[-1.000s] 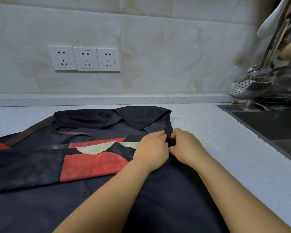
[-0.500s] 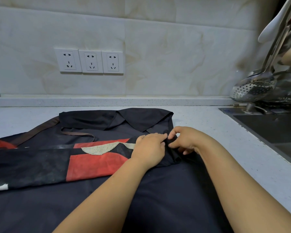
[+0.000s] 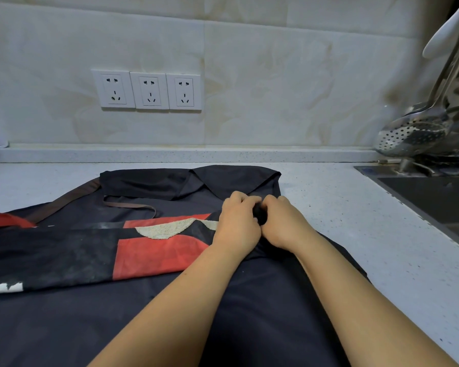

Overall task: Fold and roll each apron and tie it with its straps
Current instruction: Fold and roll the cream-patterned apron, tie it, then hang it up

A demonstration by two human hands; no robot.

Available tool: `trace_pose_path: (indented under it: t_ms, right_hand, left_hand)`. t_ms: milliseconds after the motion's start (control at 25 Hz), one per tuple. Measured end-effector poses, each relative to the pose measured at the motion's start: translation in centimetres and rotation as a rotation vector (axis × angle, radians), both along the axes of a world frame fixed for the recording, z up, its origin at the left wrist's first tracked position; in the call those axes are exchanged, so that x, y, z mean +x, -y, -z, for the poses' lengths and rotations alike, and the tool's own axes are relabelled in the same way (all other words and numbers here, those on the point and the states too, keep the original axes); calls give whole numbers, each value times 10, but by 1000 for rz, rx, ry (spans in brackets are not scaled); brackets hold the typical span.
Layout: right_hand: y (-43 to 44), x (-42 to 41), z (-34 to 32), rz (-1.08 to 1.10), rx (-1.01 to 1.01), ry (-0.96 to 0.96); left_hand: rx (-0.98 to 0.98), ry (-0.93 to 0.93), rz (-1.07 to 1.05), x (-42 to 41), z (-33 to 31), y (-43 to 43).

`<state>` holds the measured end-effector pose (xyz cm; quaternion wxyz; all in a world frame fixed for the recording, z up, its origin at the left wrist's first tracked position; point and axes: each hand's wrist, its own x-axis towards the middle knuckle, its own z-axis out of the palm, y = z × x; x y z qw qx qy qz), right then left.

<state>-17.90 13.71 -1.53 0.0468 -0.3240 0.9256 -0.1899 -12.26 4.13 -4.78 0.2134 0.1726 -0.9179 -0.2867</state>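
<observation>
A dark navy apron (image 3: 263, 308) lies spread over the counter, its top end folded over at the back (image 3: 223, 181). A second apron (image 3: 154, 247) with red, cream and black patches lies folded in a long band across it to the left. A brown strap (image 3: 129, 205) loops on the dark cloth. My left hand (image 3: 237, 225) and my right hand (image 3: 284, 223) sit side by side, knuckles up, fingers curled, both pinching a bunched bit of dark fabric (image 3: 260, 214) between them. The fingertips are hidden.
A speckled white counter (image 3: 355, 221) runs right to a dark sink (image 3: 440, 197). Steel ladles and a skimmer (image 3: 411, 133) hang above it. Three wall sockets (image 3: 149, 91) sit on the tiled backsplash.
My right hand, lifted with a looser pinch half a second ago, has dropped back beside the left; both now bunch the dark fabric more tightly.
</observation>
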Motion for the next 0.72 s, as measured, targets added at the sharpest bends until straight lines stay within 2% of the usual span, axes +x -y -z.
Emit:
trace_pose_path:
  t_ms: [120,200,320,440,520,640,720]
  right_hand:
    - [7,12,1,-7,38,-97]
    - [11,19,0,5,78,-162]
    - [18,31,-4,14,186,-225]
    - [24,24,-12,-3,282,-166]
    - [23,9,-23,26,233,39]
    - [10,-2,-30,148,-163,547]
    - [4,-3,-31,180,-210,636]
  left_hand:
    - [-454,151,-137,14,-20,-3]
    - [-573,262,-127,28,-25,-4]
    - [-529,365,91,56,-6,1]
    - [-480,345,137,69,6,4]
    - [-452,332,116,68,7,5]
    - [-424,284,112,69,5,4]
    - [-383,251,111,68,7,6]
